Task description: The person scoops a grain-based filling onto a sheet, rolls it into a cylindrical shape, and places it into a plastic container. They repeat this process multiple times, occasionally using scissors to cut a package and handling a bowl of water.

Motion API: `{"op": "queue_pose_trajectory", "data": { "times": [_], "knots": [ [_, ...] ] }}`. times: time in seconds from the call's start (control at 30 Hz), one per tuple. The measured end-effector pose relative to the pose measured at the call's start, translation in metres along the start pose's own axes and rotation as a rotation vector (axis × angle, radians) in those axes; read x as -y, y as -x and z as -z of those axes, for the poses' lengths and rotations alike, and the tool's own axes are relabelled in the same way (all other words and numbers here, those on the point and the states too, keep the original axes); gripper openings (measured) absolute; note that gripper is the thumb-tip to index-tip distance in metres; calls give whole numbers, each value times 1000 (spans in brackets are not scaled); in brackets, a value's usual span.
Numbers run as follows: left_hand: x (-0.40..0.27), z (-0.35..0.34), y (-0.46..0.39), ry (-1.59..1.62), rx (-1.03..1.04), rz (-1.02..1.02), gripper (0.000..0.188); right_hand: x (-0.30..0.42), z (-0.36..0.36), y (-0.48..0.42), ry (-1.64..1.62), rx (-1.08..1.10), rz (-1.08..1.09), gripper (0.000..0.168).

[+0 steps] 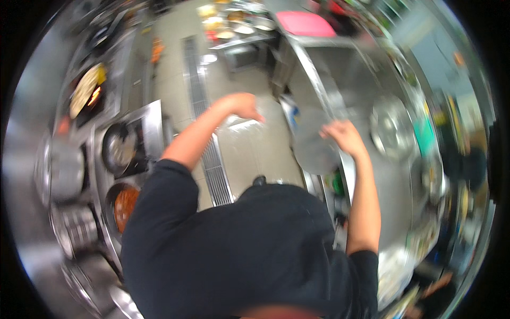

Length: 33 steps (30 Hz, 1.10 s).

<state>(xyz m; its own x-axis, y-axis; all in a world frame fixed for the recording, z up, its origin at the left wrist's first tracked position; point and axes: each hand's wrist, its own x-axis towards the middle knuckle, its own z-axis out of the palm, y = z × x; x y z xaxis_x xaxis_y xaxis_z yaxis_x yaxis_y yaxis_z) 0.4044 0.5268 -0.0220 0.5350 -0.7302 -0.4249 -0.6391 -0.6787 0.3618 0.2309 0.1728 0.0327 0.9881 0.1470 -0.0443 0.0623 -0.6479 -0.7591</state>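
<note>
My left hand [243, 107] is over the tiled aisle, its fingers curled downward; blur hides whether it holds anything. My right hand [342, 133] is beside the edge of the steel counter [382, 191]. Its fingertips overlap a round, grey, lid-like disc [314, 147]; whether they grip it is unclear. A round steel bowl or tray [392, 127] sits on the counter right of that hand. Left of my left arm, a dark wok [119, 148] and a pan of reddish-brown food [126, 205] stand on the stove.
Large metal pots [65, 169] line the far left. Flames show under a pan with a pale flatbread-like item [85, 91]. A metal drain grate [217, 175] runs along the floor. Ahead are several food containers [243, 30] and a pink board or lid [306, 24]. A person's arm [438, 285] shows lower right.
</note>
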Motion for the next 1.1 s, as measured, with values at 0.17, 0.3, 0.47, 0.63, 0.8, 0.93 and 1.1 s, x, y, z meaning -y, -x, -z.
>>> {"op": "queue_pose_trajectory", "data": {
  "times": [0.17,0.3,0.47,0.63,0.8,0.93,1.1],
  "knots": [
    [4,-12,5,-72,-10,132,50,33,-16,-13,572,125,-276,24],
    [-57,-10,-13,124,-43,73,49,-18,-6,22,275,-93,-239,24],
    [-103,-47,-20,251,-29,144,45,-100,30,159,-356,-434,-203,22],
    [-143,-106,-33,284,3,140,41,-208,45,323,-398,-778,-681,20],
    [-224,-117,-61,161,63,95,35,-266,30,364,-170,-819,-873,22],
    [-293,-81,-73,137,114,72,32,-261,29,358,10,-818,-805,20],
    [-389,-21,-47,159,96,-109,20,-255,27,364,57,-898,-681,29]
  ]
}}
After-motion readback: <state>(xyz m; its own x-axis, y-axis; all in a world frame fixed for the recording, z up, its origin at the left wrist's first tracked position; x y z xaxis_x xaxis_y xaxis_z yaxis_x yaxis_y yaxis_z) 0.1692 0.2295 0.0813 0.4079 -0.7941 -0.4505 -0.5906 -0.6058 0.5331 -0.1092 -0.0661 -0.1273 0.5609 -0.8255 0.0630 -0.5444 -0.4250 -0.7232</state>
